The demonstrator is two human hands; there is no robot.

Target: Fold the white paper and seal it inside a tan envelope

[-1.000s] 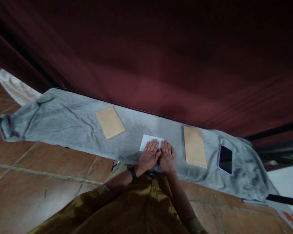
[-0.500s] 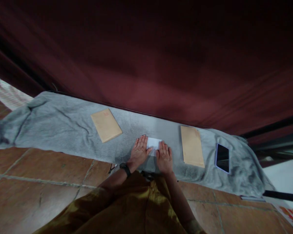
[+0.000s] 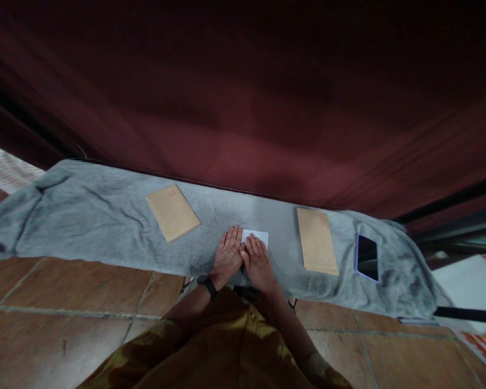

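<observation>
White paper (image 3: 261,235) lies on the grey cloth (image 3: 101,221) between two brown envelopes (image 3: 173,212), placed centrally, seemingly for an even reach from both sides. The right hand (image 3: 258,262) rests flat across it and the left hand (image 3: 228,256) flat at its left edge, fingers straight, grasping nothing, apparently so the palms keep it smooth

legible text: none | left envelope (image 3: 173,214): reddish print (image 3: 173,194), unreadable | right envelope (image 3: 317,243): likewise
</observation>
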